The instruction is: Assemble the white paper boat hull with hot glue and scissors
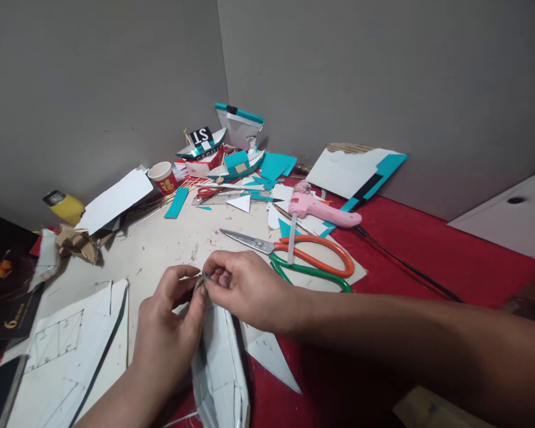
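A white cardboard boat hull [223, 362] with dark pen lines along its folds points away from me, its near end at the bottom of the view. My left hand [172, 321] pinches the hull's pointed far tip between thumb and fingers. At the same tip, my right hand [245, 288] is closed, its thumb and forefinger pressed on the point; a tiny teal bit shows there. The fingers partly hide the tip. Just beyond my right hand lie large scissors [258, 245] with orange and green handles, blades apart. A pink hot glue gun [325, 211] rests behind them, its glue stick over the handles.
Two small finished boats [238, 169] stand at the back among teal and white scraps. A paper cup [163, 178], wooden sticks and a yellow bottle [66, 207] are at the left rear. A marked white sheet [66, 351] lies left. The glue gun's cord [410, 264] runs right across red cloth.
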The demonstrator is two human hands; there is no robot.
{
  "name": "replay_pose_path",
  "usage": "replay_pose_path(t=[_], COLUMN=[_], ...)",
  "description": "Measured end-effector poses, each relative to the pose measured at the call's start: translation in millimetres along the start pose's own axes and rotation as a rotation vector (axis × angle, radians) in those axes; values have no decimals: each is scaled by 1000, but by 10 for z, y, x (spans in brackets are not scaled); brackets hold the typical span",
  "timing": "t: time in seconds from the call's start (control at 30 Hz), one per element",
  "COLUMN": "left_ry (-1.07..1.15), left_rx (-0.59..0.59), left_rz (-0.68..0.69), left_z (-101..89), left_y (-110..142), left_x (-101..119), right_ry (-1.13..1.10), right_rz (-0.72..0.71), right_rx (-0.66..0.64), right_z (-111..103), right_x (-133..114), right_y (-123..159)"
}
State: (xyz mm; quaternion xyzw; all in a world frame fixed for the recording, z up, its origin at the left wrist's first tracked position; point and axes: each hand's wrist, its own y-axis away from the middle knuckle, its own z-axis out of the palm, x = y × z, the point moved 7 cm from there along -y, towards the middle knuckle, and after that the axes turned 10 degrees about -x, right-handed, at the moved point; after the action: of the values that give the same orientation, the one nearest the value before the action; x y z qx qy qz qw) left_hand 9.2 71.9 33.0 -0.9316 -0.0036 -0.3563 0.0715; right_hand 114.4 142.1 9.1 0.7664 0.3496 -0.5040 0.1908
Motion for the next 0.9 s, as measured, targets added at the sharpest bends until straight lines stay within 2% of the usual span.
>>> replay_pose_path(t=[0.1,0.27,0.43,0.57,0.6,0.73,0.9], left_ry=[45,74,-186,-150,-121,-53,-77], left_rx=[-45,-160,-31,-280,-312,-329,-319], left_rz=[-20,-164,-142,-147,-146,-145,-107], left_z=[-31,-172,-443,-277,-240,-158,-125], left_y=[-34,-104,-140,-161,-160,-149,-132], left_x=[34,-57,-80,-93,-92,-100,-73], right_ry=[15,31,29,4,1,2,-4], right_rz=[-10,-25,-3,-2,-3,-18,-32], right_rx=[12,24,9,16,15,-4,19], right_z=[-8,0,32,22,21,35,29], right_x=[-7,-4,40,36,33,27,38], right_y=[3,4,-9,-7,-5,-1,6])
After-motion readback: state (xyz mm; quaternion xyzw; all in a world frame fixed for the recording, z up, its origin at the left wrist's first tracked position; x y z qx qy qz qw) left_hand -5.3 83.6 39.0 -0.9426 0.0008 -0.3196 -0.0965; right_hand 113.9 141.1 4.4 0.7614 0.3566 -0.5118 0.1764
